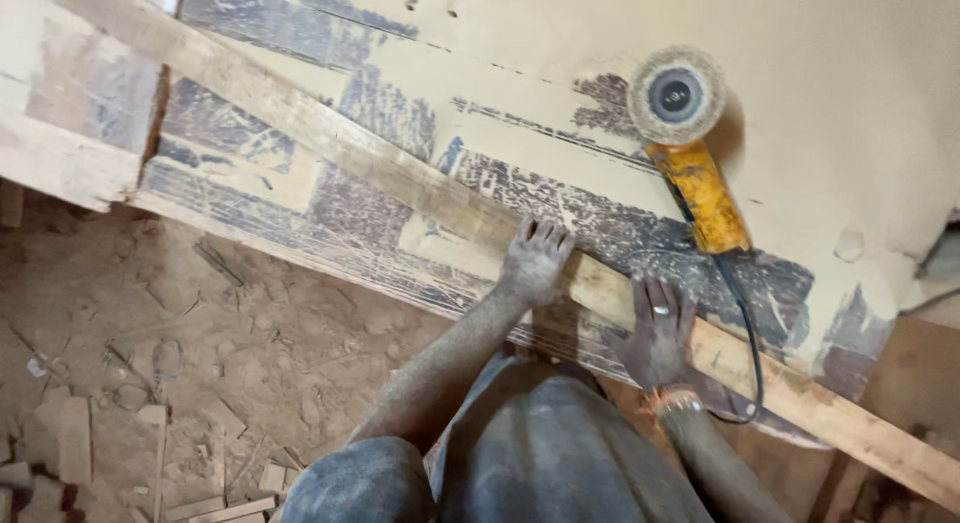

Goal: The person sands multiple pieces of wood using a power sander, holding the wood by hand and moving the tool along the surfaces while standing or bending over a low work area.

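While left hand (535,263) and right hand (658,328) press spread fingers flat on the long plank (400,178) lying diagonally across the surface's near edge, it could slide off; grinder (690,143) cord (745,323) risks snagging.

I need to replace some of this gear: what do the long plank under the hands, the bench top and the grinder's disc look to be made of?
Long plank: bare, rough-sawn wood, pale with visible grain. Bench top: probably a wooden board, its dark coating worn away to streaks and coated in dust. Angle grinder: yellow, likely plastic body; its disc looks like a fuzzy fibre or flap sanding pad, too dusty to tell which. Both the left hand and the right hand press the plank.
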